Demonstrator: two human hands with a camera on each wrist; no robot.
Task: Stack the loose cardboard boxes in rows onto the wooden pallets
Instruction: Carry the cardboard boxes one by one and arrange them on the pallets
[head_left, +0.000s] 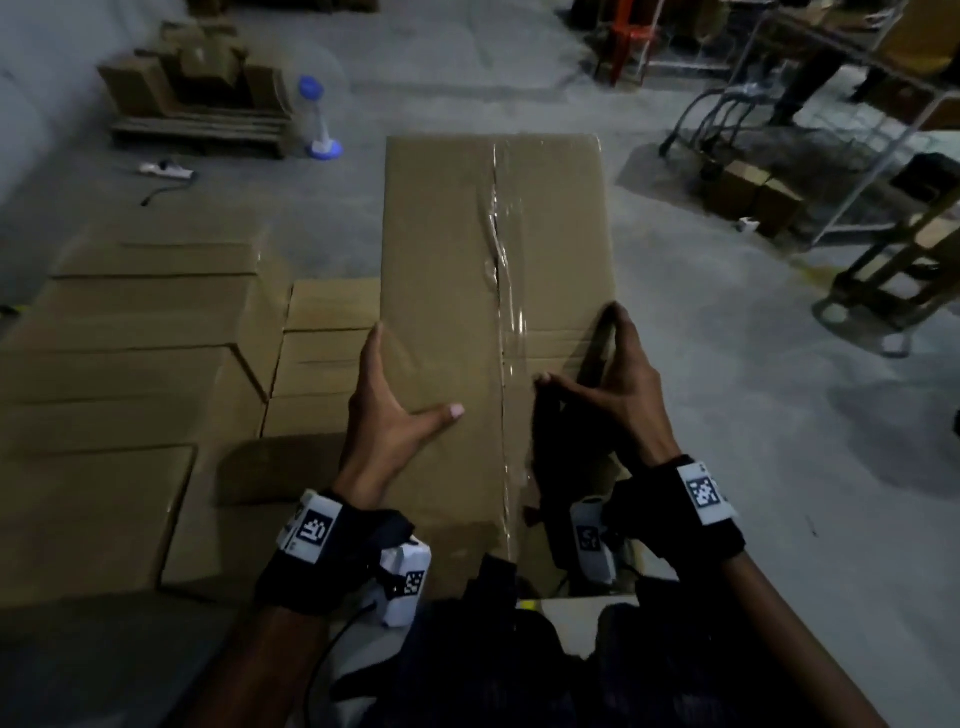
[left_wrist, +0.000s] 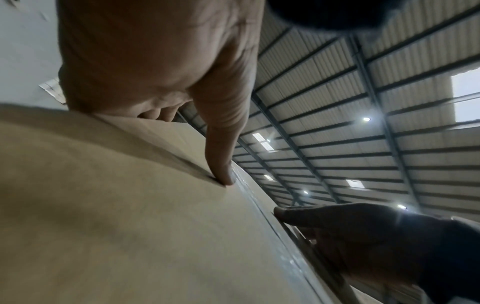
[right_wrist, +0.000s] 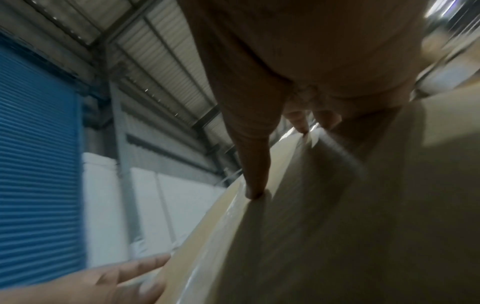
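Note:
A long brown cardboard box (head_left: 457, 249) with clear tape down its top seam lies lengthwise in front of me. My left hand (head_left: 395, 395) lies against its left edge, fingers straight along the side and thumb spread flat on the top. My right hand (head_left: 613, 374) mirrors this at the right edge, thumb on top. The left wrist view shows the left thumb (left_wrist: 221, 154) pressing the box (left_wrist: 103, 205) beside the tape, and the right hand (left_wrist: 350, 230) beyond it. The right wrist view shows the right thumb (right_wrist: 254, 164) on the box (right_wrist: 337, 226).
Rows of stacked boxes (head_left: 130, 364) fill the left, below the held box. A pallet of cardboard (head_left: 197, 104), a blue-capped bottle (head_left: 314, 117) and a power strip (head_left: 166, 169) lie far left. A hand truck (head_left: 893, 270) and small boxes (head_left: 753, 192) stand at right on grey floor.

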